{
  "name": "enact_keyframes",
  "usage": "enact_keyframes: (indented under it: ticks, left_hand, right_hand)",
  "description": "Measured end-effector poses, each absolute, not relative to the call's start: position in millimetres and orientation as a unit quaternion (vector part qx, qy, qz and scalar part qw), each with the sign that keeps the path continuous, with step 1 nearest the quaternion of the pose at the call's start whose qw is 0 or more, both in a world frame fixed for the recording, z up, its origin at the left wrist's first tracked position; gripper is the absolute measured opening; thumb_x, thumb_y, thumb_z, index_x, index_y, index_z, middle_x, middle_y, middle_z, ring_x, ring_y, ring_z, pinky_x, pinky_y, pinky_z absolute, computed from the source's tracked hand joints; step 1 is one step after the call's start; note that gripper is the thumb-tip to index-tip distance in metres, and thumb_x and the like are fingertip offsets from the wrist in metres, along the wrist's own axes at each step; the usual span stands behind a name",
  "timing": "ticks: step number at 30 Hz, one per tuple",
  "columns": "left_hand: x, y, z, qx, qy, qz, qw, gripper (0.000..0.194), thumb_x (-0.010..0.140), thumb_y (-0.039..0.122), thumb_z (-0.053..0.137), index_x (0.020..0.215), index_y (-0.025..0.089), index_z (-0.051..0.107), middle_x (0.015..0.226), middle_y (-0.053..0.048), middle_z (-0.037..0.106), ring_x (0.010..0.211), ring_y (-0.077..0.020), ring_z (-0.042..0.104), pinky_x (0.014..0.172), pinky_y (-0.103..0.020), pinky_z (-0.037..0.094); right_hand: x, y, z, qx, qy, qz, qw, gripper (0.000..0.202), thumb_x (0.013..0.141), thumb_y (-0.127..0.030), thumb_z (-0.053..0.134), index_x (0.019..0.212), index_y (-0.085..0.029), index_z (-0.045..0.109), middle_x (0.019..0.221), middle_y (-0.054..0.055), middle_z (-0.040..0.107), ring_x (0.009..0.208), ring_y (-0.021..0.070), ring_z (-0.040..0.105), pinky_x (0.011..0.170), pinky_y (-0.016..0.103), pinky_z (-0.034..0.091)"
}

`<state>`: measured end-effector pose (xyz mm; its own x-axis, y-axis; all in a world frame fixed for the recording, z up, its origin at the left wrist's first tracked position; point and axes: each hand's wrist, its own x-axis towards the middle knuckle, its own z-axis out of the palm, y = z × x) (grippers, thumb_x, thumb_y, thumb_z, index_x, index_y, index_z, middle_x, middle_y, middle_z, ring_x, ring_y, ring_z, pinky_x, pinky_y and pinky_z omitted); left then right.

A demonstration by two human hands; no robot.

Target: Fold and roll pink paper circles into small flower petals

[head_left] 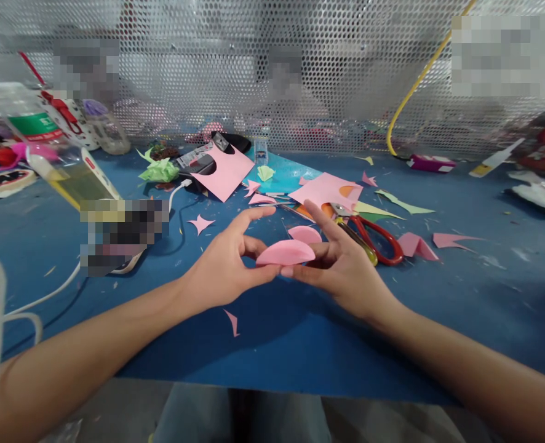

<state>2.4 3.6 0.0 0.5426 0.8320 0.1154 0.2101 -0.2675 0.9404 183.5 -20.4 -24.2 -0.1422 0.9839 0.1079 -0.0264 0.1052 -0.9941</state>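
Between my two hands is a pink paper circle (pixel 287 253), bent over into a half-round shape. My left hand (pixel 226 258) pinches its left end between thumb and fingers, the index finger stretched out above. At the right end my right hand (pixel 341 264) grips it the same way, with both thumbs close together at the lower edge. Just behind it shows another rounded pink paper piece (pixel 306 234); whether it lies on the table or touches my fingers I cannot tell. Red-handled scissors (pixel 383 243) lie beyond my right hand, partly under paper.
Cut pink sheets (pixel 226 169) and scraps litter the blue table (pixel 272 344). On the left stand a phone (pixel 122 240) with a white cable and a bottle (pixel 35 123). A purple box (pixel 432 163) lies at the back right, before a perforated metal screen (pixel 337 74).
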Motion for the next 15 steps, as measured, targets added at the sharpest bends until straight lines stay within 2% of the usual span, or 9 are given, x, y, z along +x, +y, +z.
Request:
enact_keyframes:
  ticks: [3, 7, 10, 12, 15]
  left_hand:
    - [3.3, 3.2, 1.3, 0.729, 0.357, 0.324, 0.486, 0.069, 0.071, 0.019, 0.065, 0.129, 0.022, 0.029, 0.063, 0.005, 0.060, 0.054, -0.0077, 0.054, 0.052, -0.017, 0.039]
    - [2.2, 2.6, 4.9, 0.725, 0.366, 0.337, 0.476, 0.066, 0.070, 0.021, 0.066, 0.127, 0.023, 0.032, 0.061, 0.006, 0.056, 0.055, -0.0074, 0.053, 0.051, -0.016, 0.037]
    - [-0.6, 2.3, 6.5, 0.722, 0.381, 0.340, 0.468, 0.065, 0.069, 0.017, 0.066, 0.125, 0.023, 0.035, 0.058, 0.008, 0.053, 0.054, -0.0069, 0.051, 0.048, -0.016, 0.034]
    - [-1.6, 2.2, 6.4, 0.719, 0.385, 0.340, 0.469, 0.063, 0.069, 0.017, 0.066, 0.124, 0.023, 0.037, 0.058, 0.008, 0.052, 0.053, -0.0064, 0.049, 0.047, -0.015, 0.033]
    - [-1.2, 1.8, 5.7, 0.707, 0.385, 0.349, 0.480, 0.062, 0.070, 0.023, 0.067, 0.124, 0.022, 0.036, 0.059, 0.007, 0.053, 0.053, -0.0069, 0.047, 0.049, -0.017, 0.035]
  right_hand:
    - [182.2, -21.9, -23.1, -0.447, -0.532, 0.514, 0.503, 0.105, 0.059, -0.024, 0.077, 0.142, -0.021, 0.012, 0.067, -0.002, 0.070, 0.060, 0.0148, 0.064, 0.059, 0.028, 0.052]
    - [185.6, -20.6, -14.5, -0.461, -0.486, 0.515, 0.535, 0.101, 0.057, -0.021, 0.077, 0.140, -0.020, 0.020, 0.064, -0.005, 0.068, 0.067, 0.0146, 0.065, 0.068, 0.027, 0.051]
    - [194.3, -14.2, -8.9, -0.449, -0.439, 0.492, 0.603, 0.087, 0.062, -0.020, 0.073, 0.136, -0.020, 0.028, 0.064, -0.006, 0.065, 0.070, 0.0125, 0.063, 0.071, 0.025, 0.050]
    - [200.0, -9.0, -8.5, -0.452, -0.420, 0.453, 0.643, 0.074, 0.065, -0.019, 0.069, 0.131, -0.022, 0.035, 0.062, -0.008, 0.060, 0.063, 0.0098, 0.059, 0.064, 0.022, 0.049]
    - [202.1, -6.3, -13.1, -0.443, -0.489, 0.433, 0.615, 0.060, 0.066, -0.021, 0.068, 0.122, -0.025, 0.045, 0.070, -0.005, 0.059, 0.062, 0.0093, 0.056, 0.057, 0.021, 0.046]
